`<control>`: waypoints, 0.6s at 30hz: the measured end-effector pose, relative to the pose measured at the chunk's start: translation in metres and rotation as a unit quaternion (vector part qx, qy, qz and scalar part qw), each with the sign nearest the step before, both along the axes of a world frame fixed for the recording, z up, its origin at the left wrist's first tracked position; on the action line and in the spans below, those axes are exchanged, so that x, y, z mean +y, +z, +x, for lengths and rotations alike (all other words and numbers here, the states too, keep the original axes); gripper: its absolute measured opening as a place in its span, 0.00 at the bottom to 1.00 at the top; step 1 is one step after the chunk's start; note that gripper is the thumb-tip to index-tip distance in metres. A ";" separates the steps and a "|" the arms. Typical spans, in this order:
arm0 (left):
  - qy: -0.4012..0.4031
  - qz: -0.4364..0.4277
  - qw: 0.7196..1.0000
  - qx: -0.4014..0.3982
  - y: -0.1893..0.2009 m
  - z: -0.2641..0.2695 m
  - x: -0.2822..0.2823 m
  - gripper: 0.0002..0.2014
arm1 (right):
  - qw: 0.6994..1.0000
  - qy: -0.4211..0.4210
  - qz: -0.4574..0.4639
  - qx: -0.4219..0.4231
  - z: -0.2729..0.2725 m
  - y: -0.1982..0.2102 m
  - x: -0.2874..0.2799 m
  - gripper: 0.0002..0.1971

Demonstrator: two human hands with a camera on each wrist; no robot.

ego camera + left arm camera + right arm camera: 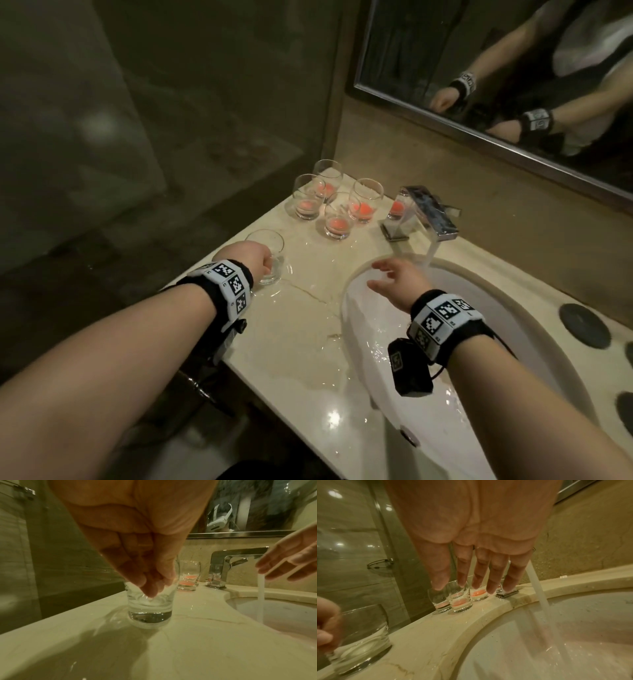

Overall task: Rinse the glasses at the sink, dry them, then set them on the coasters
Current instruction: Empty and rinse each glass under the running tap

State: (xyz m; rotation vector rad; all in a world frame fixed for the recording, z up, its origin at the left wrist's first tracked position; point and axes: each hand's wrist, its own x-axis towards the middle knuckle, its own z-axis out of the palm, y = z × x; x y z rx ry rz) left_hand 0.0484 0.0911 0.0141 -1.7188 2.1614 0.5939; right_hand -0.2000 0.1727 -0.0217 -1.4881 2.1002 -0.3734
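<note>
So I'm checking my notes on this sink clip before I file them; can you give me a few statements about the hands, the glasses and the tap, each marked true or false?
1. The left hand has its fingers on the clear glass that stands on the counter. True.
2. The right hand grips a glass under the water. False: it holds nothing, its fingers spread over the sink.
3. Water runs from the faucet. True.
4. The glasses with a pink-red base stand inside the sink. False: they stand on the counter, left of the faucet.
5. The clear glass lies on its side. False: it stands upright.
</note>
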 end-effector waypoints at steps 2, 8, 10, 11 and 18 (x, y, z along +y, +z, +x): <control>-0.007 -0.001 1.000 -0.004 -0.001 0.001 -0.006 0.11 | 1.000 -0.011 -0.001 -0.016 0.000 -0.003 -0.004 0.22; -0.048 -0.037 0.998 -0.024 -0.007 0.004 -0.011 0.09 | 0.996 -0.042 -0.025 -0.070 0.003 -0.005 -0.008 0.19; -0.054 -0.062 0.996 -0.030 -0.008 0.004 -0.009 0.11 | 0.992 -0.065 -0.038 -0.098 0.002 -0.006 -0.008 0.17; -0.051 -0.078 0.995 -0.026 -0.006 0.003 -0.008 0.13 | 0.989 -0.078 -0.047 -0.114 0.001 -0.007 -0.007 0.16; -0.015 -0.139 0.985 0.101 0.019 -0.026 0.001 0.22 | 0.968 -0.139 -0.091 -0.185 -0.006 -0.005 0.007 0.12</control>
